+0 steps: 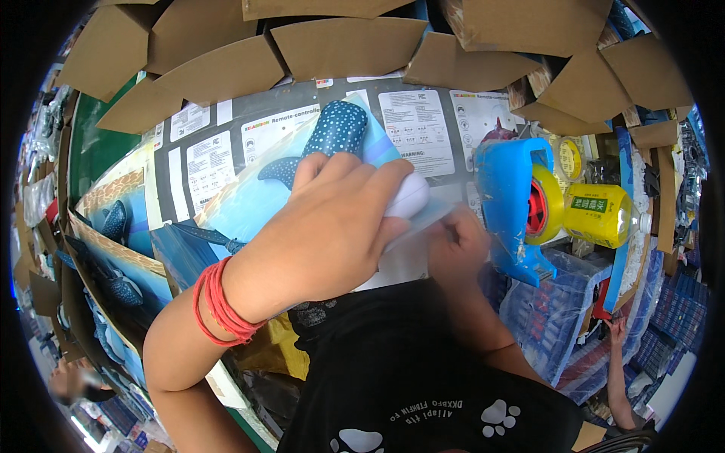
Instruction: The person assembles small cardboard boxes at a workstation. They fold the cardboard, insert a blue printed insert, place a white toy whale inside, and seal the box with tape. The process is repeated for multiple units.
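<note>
My left hand (pixel 325 219), with red bands at its wrist, is closed round a smooth white rounded piece (pixel 408 196). It lies over a dark blue, white-spotted toy whale shark (pixel 337 130), which rests on a light blue printed card (pixel 257 189); the hand hides part of both. Clear plastic film (pixel 423 219) stretches from the white piece toward my right hand (pixel 458 245). That hand is blurred, its fingers bent and pinched at the film's edge.
Open cardboard boxes (pixel 347 45) line the far side. On the right stand a blue tape dispenser (pixel 502 204) with yellow tape and a yellow-labelled bottle (pixel 596 215). More spotted toys (pixel 113 279) sit in a box at left. Other people's arms (pixel 619 377) show at both edges.
</note>
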`<state>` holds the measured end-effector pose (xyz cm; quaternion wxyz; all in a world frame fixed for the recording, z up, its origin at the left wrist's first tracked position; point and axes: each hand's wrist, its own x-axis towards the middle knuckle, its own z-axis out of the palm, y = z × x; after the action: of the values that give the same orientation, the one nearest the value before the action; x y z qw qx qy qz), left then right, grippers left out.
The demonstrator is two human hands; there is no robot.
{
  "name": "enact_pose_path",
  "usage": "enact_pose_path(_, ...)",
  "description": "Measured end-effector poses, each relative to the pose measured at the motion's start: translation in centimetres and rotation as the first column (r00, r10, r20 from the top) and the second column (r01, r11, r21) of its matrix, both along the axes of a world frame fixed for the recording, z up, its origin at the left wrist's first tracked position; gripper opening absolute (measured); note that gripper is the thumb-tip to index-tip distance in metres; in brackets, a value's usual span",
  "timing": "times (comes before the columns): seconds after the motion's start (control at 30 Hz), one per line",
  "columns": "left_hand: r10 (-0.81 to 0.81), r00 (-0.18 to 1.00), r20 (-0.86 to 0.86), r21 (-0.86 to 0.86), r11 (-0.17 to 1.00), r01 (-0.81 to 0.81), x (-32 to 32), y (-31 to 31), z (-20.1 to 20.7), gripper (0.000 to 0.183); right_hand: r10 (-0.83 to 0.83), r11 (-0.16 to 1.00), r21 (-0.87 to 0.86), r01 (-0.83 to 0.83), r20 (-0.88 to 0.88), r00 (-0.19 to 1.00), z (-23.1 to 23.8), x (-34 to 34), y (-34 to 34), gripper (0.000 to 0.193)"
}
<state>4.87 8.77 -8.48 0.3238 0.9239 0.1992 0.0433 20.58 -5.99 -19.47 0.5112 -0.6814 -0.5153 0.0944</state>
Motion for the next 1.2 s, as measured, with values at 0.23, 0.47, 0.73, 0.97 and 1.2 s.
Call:
enact_pose_path(0.23, 0.000, 1.000, -0.019, -0.003, 1.000, 0.000, 0.2, 0.0, 0.1, 0.045, -0.066, 0.975, -0.108, -0.194, -0.975, 0.214, 1.1, -1.2, -0.3, 0.031)
enact_pose_path(0.47, -0.018, 1.000, -0.024, -0.006, 1.000, 0.018, 0.3, 0.1, 0.3, 0.046, -0.089, 0.992, -0.119, -0.035, -0.881, 0.465, 0.0, -3.1, -0.8, 0.035)
enact_pose_path(0.73, -0.005, 0.999, -0.032, 0.015, 1.000, 0.006, 0.1, 0.0, 0.0, 0.046, 0.009, 0.953, -0.101, -0.285, -0.932, 0.363, 1.0, -0.5, -1.2, 0.027)
enact_pose_path(0.97, -0.019, 0.998, -0.053, 0.008, 1.000, 0.020, 0.3, -0.2, 0.2, 0.045, -0.127, 0.992, -0.097, 0.086, -0.589, 0.798, 1.6, -3.1, -0.2, 0.023)
enact_pose_path(1.2, -0.023, 0.997, -0.076, -0.001, 1.000, 0.023, 0.3, -0.1, 0.3, 0.046, -0.001, 0.994, -0.113, -0.007, -0.070, 0.998, 3.4, -0.8, -0.4, 0.020)
